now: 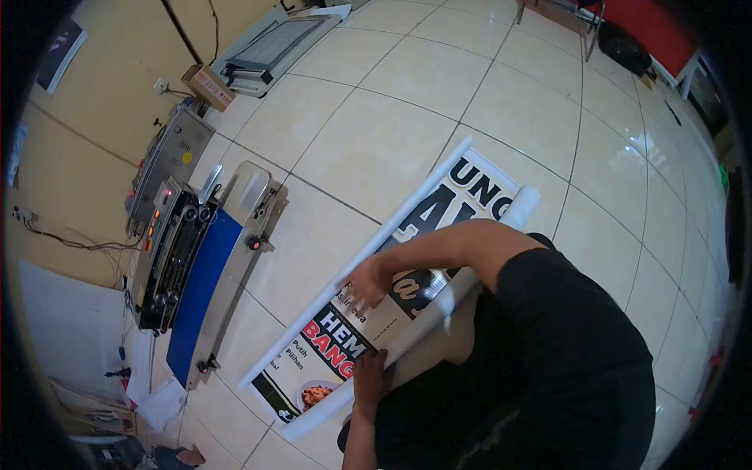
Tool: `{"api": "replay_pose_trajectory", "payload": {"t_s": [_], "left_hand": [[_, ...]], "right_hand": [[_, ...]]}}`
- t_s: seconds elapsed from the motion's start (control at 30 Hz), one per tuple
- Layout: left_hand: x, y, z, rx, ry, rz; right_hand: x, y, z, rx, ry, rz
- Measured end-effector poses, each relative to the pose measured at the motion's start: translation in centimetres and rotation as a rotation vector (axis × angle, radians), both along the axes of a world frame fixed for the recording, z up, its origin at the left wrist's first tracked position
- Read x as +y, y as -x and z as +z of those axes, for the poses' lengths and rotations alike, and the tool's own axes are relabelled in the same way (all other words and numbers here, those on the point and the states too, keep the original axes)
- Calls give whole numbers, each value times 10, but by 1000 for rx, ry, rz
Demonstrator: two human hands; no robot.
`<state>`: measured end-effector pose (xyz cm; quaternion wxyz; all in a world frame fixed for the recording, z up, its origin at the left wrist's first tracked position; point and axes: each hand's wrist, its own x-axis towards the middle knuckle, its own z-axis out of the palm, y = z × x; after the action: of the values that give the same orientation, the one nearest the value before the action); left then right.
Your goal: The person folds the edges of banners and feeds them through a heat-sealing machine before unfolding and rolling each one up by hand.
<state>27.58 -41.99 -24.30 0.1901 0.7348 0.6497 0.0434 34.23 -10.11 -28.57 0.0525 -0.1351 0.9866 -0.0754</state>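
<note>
A long printed banner (439, 227) lies flat on the tiled floor, white with black and red lettering and a food picture at its lower end. Its two long edges curl up into white rolls. My right hand (366, 283) rests on the banner's printed face near the middle, fingers spread and pressing down. My left hand (368, 377) grips the rolled near edge (439, 309) of the banner, close to my black shirt. That roll runs up to a white tube end (526, 202).
A sealing machine with a blue belt (205, 274) stands on the floor at left, with a grey control box (168, 160) and cables behind it along the wall. A cardboard box (208, 86) and a flat machine (270, 48) lie farther off. A black bag (624, 47) sits at top right.
</note>
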Motion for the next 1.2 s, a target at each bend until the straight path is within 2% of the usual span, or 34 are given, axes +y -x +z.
{"api": "replay_pose_trajectory", "payload": {"t_s": [0.1, 0.13, 0.23, 0.27, 0.3, 0.33, 0.37, 0.4, 0.43, 0.47, 0.5, 0.53, 0.57, 0.6, 0.63, 0.67, 0.7, 0.77, 0.83, 0.87, 0.9, 0.97, 1.03, 1.1, 1.17, 1.2], "left_hand": [[0, -2, 3, -15, 62, 22], [2, -1, -1, -35, 14, 23], [7, -2, 4, -84, -12, 36], [5, -4, 8, -130, -1, 49], [6, -1, 3, -132, -11, 51], [6, 6, -6, -162, -10, 38], [4, 12, -11, -193, -5, 32], [16, 14, -2, -198, 185, 97], [22, 13, 10, -123, 180, 206], [16, 32, -21, -243, -27, 250], [20, 46, -38, -237, -151, 298], [26, 62, -59, -232, -127, 521], [41, 66, -43, -413, -139, 593], [50, 73, -45, -370, -127, 587], [61, 69, -24, -411, -93, 587], [70, 74, -21, -324, -176, 376], [81, 84, -20, -314, -185, 407], [94, 102, -25, -167, -33, 121], [110, 133, -32, -323, 27, 422], [114, 131, -4, -207, 21, 451], [113, 135, -10, -205, 23, 461], [106, 137, -32, -41, -148, 133], [98, 118, -36, 84, 19, 224], [68, 90, -30, 57, 74, 177], [26, 53, -33, -26, 124, 194], [8, 34, -29, 9, 98, 164]], "right_hand": [[32, 22, 1, -15, 136, -533], [34, 25, 4, -5, 125, -529], [-6, 29, -4, 342, 135, -158], [-41, 19, 20, -186, 68, -87], [-64, 14, -31, 271, 195, 175], [-96, -15, -12, 278, 298, 97], [-114, -40, 26, -57, 401, 2], [-124, -64, 27, -46, 440, -22], [-121, -84, 20, 11, 457, 6], [-114, -100, 13, 66, 484, 45], [-96, -108, 19, 40, 270, 73], [-65, -101, -35, 67, 412, 38], [-40, -85, -1, -497, 632, -301], [-10, -91, -23, -13, 440, -301], [-7, -94, 18, 12, 320, -273], [-5, -87, 21, -103, 422, -135], [9, -80, 9, -101, 419, -102], [41, -62, -32, -24, 440, -221], [63, -58, 13, 138, 368, -479], [60, -53, 31, -102, 343, -500], [59, -50, 18, -257, 347, -372], [21, -62, 11, -297, 160, -412], [4, -77, -9, -157, 141, -422], [-28, -108, -17, -129, 133, -428], [-64, -148, -25, -170, 170, -325], [-69, -158, -14, -219, 267, -207]]}}
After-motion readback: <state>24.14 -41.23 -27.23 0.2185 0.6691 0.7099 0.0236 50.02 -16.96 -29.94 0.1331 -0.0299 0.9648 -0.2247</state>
